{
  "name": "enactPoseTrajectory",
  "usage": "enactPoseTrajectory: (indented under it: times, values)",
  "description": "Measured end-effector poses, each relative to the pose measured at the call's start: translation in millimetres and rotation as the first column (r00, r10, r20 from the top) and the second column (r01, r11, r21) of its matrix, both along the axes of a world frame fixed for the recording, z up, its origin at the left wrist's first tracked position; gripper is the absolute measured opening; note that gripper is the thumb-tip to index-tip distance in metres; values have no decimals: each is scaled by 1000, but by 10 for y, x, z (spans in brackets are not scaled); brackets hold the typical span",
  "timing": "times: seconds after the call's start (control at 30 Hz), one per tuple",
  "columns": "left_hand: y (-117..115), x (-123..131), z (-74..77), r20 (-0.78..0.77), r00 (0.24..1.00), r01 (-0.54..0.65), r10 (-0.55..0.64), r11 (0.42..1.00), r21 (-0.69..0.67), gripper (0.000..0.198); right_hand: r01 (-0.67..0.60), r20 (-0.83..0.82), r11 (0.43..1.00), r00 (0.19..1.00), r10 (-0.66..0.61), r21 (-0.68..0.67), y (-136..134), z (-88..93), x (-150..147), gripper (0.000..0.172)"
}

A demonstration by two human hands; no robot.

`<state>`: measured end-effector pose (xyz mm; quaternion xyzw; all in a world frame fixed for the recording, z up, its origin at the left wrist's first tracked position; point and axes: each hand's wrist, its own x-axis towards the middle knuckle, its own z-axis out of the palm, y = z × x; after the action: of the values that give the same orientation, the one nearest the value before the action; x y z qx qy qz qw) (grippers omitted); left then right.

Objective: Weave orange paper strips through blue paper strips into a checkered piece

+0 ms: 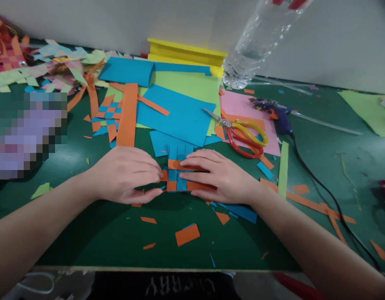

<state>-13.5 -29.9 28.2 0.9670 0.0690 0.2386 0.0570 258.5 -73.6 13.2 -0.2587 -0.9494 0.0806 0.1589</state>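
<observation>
Blue and orange paper strips form a small weave (181, 183) lying on the green table. My left hand (130, 175) is at its left side, fingers curled, the fingertips on the short end of an orange paper strip (164, 176). The left thumb lies a little below them. My right hand (222, 173) rests over the weave's right part with its fingers spread and lying flat on the orange strips, partly hiding them. Blue strip ends (181, 151) point away from me at the top of the weave.
Scissors (239, 133) with red and yellow handles lie behind my right hand. A glue gun (280, 116) trails a black cord at right. Beyond are blue sheets (176, 112), a water bottle (255, 46) and a yellow folded strip (186, 52). Paper scraps (188, 234) litter the table.
</observation>
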Motion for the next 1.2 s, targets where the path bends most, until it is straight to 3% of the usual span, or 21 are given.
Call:
enactPoseTrajectory:
  times: [0.27, 0.9, 1.2]
  values:
    - [7, 14, -17, -16, 999, -44, 46, 995, 92, 24, -3, -11, 1000, 1000, 3, 9, 3, -2, -7, 33]
    - [12, 31, -35, -41, 999, -34, 36, 998, 53, 22, 31, -31, 999, 999, -32, -39, -10, 0, -10, 39]
    - [5, 6, -59, 5, 999, -43, 42, 998, 54, 17, 33, -56, 999, 998, -35, -42, -2, 10, -8, 33]
